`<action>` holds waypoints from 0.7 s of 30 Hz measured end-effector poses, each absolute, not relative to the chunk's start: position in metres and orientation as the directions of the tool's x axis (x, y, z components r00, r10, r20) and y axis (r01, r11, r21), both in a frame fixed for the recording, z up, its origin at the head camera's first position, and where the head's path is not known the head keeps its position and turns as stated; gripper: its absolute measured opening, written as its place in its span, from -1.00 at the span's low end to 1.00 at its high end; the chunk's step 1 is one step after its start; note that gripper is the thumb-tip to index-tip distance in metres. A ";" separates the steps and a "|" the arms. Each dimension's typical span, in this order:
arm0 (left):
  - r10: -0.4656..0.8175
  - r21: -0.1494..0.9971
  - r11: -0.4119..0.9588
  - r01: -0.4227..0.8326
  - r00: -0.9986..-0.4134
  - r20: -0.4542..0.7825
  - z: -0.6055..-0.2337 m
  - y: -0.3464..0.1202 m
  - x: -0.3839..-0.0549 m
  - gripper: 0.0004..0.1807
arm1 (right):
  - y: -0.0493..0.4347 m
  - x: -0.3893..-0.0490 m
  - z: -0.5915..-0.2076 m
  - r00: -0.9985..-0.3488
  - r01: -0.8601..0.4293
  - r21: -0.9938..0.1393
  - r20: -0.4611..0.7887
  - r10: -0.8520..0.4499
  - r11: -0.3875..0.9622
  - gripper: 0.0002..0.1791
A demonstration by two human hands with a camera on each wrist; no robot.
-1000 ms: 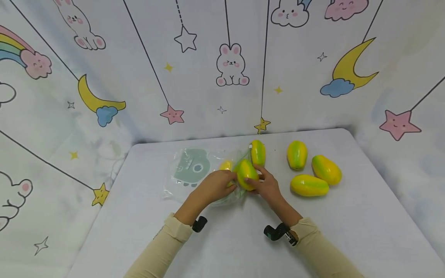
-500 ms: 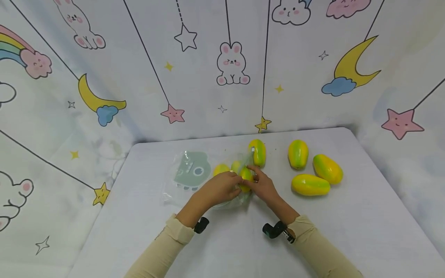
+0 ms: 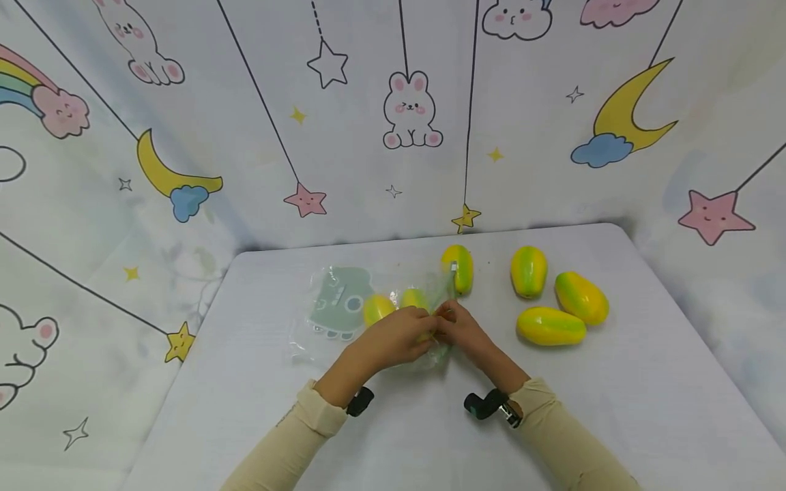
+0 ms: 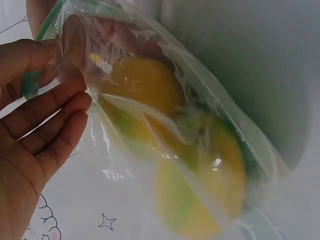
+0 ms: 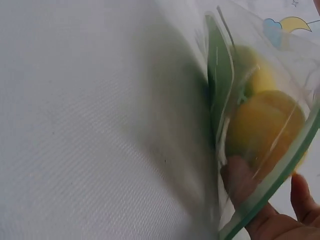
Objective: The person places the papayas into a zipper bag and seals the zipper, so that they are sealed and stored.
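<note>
A clear zip bag (image 3: 325,348) with a green-edged mouth lies at the table's middle, several yellow-green papayas (image 3: 377,310) inside. My left hand (image 3: 399,337) pinches the mouth's green zip strip (image 4: 31,85) between thumb and forefinger, its other fingers extended along the plastic. At the bag's right end, my right hand (image 3: 463,331) reaches into the mouth. Through the plastic, its fingers (image 5: 240,175) touch the near end of a papaya (image 5: 265,127), the grip partly covered by the strip. In the head view my left hand mostly hides that fruit.
Just behind the bag's mouth lies one loose papaya (image 3: 464,276). Three more papayas, one of them upright in the view (image 3: 529,271), are grouped to the right. A patterned cloth wall (image 3: 368,164) rises behind the white table (image 3: 645,409).
My right hand has pushed the papaya leftward into the bag, where the plastic covers it. The papayas inside have shifted left. My left hand has moved slightly right along the mouth.
</note>
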State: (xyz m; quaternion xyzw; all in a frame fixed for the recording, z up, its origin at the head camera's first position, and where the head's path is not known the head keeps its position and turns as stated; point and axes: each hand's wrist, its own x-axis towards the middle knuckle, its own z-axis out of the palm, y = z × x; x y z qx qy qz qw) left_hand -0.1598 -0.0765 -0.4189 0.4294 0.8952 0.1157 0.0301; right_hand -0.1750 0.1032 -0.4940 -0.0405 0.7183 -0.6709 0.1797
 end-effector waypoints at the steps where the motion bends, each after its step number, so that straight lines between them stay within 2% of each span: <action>1: 0.779 0.231 0.600 0.766 -0.625 0.049 -0.419 -0.076 -0.159 -0.86 | 0.102 -0.176 -0.495 -0.926 0.192 -0.978 -0.209 -0.314 0.085 -0.74; 8: 0.801 0.211 0.570 0.794 -0.594 0.071 -0.423 -0.072 -0.156 -0.90 | 0.101 -0.180 -0.502 -0.898 0.257 -0.965 -0.260 -0.355 0.057 -0.62; 16: 0.815 0.195 0.540 0.818 -0.567 0.121 -0.426 -0.072 -0.154 -0.79 | 0.097 -0.184 -0.508 -0.877 0.254 -0.964 -0.262 -0.403 0.075 -0.84; 21: 0.824 0.208 0.522 0.827 -0.552 0.127 -0.425 -0.073 -0.150 -0.83 | 0.096 -0.186 -0.512 -0.871 0.228 -0.971 -0.236 -0.430 0.071 -0.78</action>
